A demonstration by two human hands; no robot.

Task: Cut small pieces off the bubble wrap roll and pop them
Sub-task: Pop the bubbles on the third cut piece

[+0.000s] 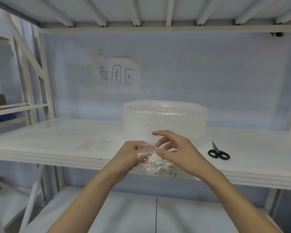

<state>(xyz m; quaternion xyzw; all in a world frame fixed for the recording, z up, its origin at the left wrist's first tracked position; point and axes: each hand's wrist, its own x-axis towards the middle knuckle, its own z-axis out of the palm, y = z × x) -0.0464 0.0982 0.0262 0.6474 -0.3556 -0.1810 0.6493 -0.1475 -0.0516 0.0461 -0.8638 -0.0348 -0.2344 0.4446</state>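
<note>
A wide roll of clear bubble wrap (164, 118) stands on the white shelf (57, 140), against the back wall. In front of it, over the shelf's front edge, I hold a small crumpled piece of bubble wrap (149, 157). My left hand (133, 155) is closed around its left side. My right hand (176, 148) pinches its right edge between thumb and a finger, with the other fingers spread. Black-handled scissors (218, 153) lie shut on the shelf to the right of my hands.
A few flat pieces of bubble wrap (97, 143) lie on the shelf to the left. A paper sign (118, 76) hangs on the wall behind. A lower shelf (124, 216) runs beneath my arms. White rack uprights (40, 81) stand at the left.
</note>
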